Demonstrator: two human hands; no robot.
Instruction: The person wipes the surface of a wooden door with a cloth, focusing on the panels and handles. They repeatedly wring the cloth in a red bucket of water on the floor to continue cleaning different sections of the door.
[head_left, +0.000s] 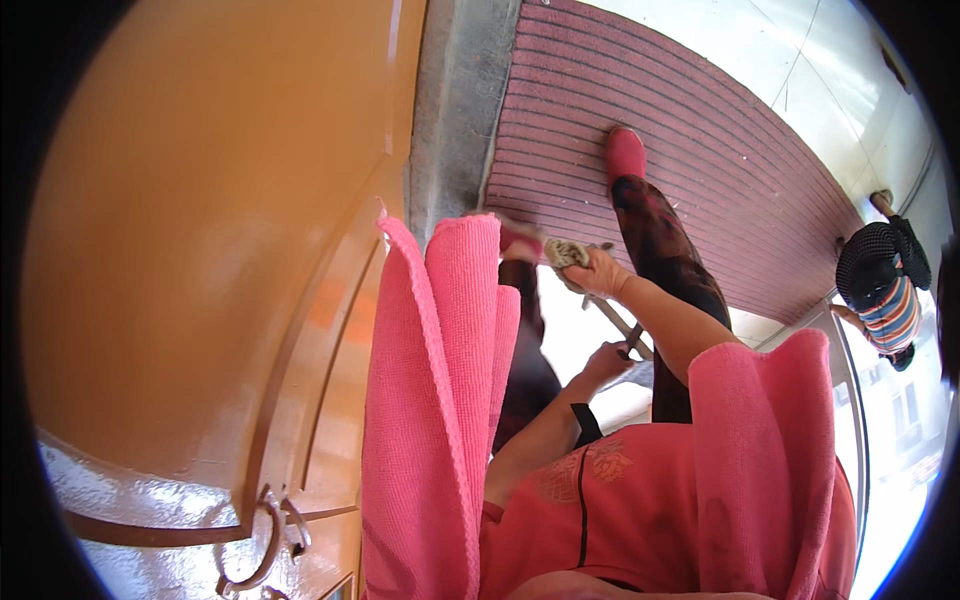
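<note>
In my right hand (598, 274) is a bunched beige-grey cloth (566, 255), held out in front of my legs. Lower and closer to my body, my left hand (607, 361) is closed around a dark, narrow bar-like piece (634, 341); what it belongs to is mostly hidden. A brown slanted bar (616, 321) shows between my legs, just beyond the left hand. A pink towel (457, 360) hangs down on both sides of my chest, its other end (761, 450) partly covering my right arm.
An orange-brown wooden door (225, 187) with curved handles (274, 536) fills the left side. Beside it runs a grey sill (457, 112). A reddish ribbed mat (570, 97) lies under my feet, with pale tiles (817, 67) beyond. Another person (881, 277) is at the far right.
</note>
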